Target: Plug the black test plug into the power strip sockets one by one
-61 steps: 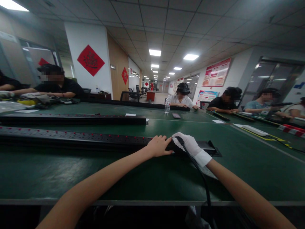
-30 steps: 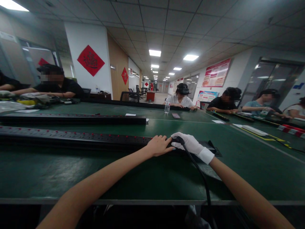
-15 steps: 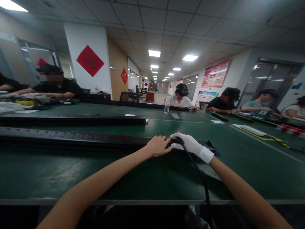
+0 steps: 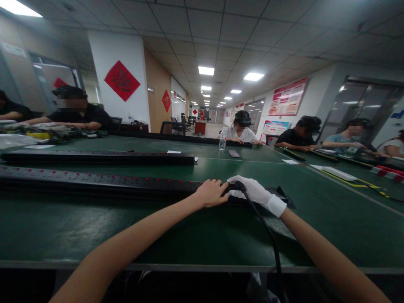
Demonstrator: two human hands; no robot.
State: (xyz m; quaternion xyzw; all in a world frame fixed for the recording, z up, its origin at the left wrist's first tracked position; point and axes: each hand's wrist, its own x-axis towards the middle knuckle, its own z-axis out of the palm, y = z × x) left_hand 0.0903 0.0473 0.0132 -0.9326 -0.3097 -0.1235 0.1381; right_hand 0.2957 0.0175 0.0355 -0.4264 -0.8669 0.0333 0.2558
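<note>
Strip (image 4: pixel 126 184), black, under spread left hand (image 4: pixel 211 193); right hand (image 4: pixel 254 192) (white-gloved) gripping black cable (image 4: pixel 277 255)

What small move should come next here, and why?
Perhaps the gloved right hand should square the end of the black cord to the nearest black strip: it grips that end at the strip, beside the left hand, though any connection is hidden.
</note>
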